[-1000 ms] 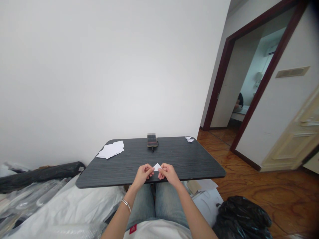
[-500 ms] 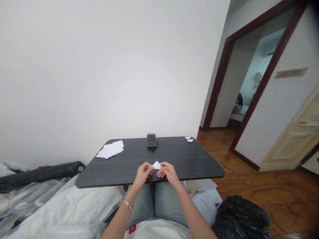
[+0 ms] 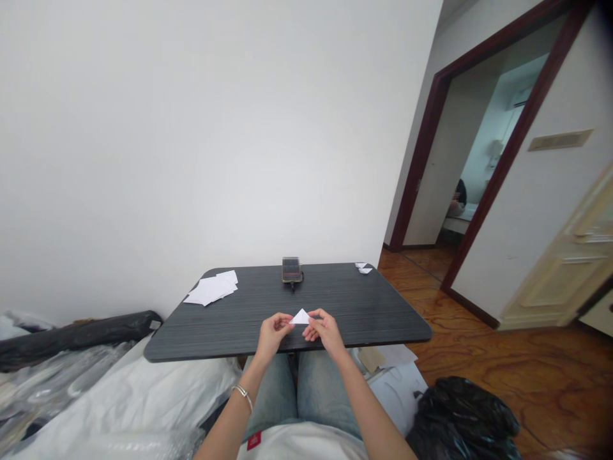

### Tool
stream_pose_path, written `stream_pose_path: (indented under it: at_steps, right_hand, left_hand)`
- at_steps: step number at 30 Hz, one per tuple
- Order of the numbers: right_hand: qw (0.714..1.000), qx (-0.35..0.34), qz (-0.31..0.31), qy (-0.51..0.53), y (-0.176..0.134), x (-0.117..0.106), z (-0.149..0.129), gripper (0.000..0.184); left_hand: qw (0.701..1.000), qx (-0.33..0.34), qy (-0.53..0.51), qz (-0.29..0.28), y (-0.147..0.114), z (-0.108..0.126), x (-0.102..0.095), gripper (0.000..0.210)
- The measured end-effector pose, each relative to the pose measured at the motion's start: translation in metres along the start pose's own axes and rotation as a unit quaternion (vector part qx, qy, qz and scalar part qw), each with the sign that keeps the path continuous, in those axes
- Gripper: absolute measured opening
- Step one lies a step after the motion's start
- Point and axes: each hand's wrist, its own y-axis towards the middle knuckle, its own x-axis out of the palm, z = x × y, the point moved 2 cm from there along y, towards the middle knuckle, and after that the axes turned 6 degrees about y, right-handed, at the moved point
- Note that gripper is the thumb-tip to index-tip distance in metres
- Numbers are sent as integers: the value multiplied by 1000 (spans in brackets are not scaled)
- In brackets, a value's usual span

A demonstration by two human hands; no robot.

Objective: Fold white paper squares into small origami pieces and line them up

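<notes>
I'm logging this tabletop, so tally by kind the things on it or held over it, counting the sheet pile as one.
White paper triangle, in left hand and right hand: 1
Small white paper pieces, far right: 2
White sheet pile: 1
Dark device with cable: 1
Total: 5

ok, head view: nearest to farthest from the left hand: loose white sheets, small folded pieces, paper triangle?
1. Paper triangle: pinched in the left hand, just to its right.
2. Loose white sheets: left side of the table.
3. Small folded pieces: table's back right corner.
</notes>
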Motion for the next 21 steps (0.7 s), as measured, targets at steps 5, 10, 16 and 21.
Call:
stream_pose_path:
  at_steps: [5, 10, 16, 21]
  right_hand:
    - [999, -21, 37, -4, 1, 2, 2, 34]
    - [995, -57, 68, -46, 1, 2, 4, 33]
    - [991, -78, 58, -97, -1, 2, 5, 31]
    - [988, -84, 50, -124, -1, 2, 6, 24]
  left_hand:
    - [1000, -10, 18, 7, -1, -4, 3, 23]
    - [999, -16, 38, 18, -3, -4, 6, 22]
    - [999, -26, 38, 11, -2, -2, 6, 24]
    - [999, -31, 33, 11, -2, -2, 6, 25]
